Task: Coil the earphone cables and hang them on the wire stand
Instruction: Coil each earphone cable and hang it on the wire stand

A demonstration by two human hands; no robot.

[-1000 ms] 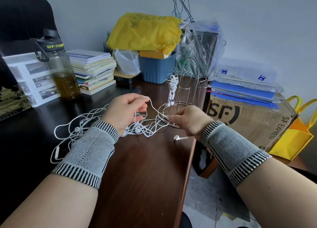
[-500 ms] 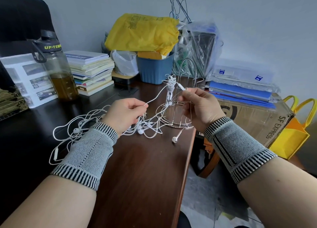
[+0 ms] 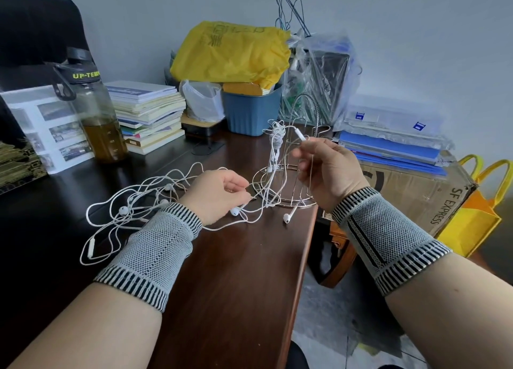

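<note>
Separating one earphone cable from the tangle appears to be the step in hand. The right hand [image 3: 330,171] is pinching the white plug end [image 3: 300,134] between thumb and fingertips, holding it raised in front of the wire stand [image 3: 288,168]. The left hand [image 3: 219,193] is resting low on the table [image 3: 236,279], its fingers curled and pinching a strand of the loose cables [image 3: 138,199]. That tangle is spreading from the left hand toward 9 o'clock. One coiled earphone [image 3: 276,139] is already hanging on the stand's upper hook.

The next move probably calls for drawing the held cable free of the pile, then winding it into loops before hanging it. Two earbuds [image 3: 287,217] are lying at 6 o'clock of the stand base, and strands are crossing over the base ring, so snagging there is a likely risk.

Standing around the work area: a water bottle [image 3: 97,113] at 10 o'clock of the left hand, a stack of books [image 3: 147,113] beside it, a blue bin [image 3: 251,109] at 12 o'clock, and a cardboard box [image 3: 416,191] at 3 o'clock of the right hand.
</note>
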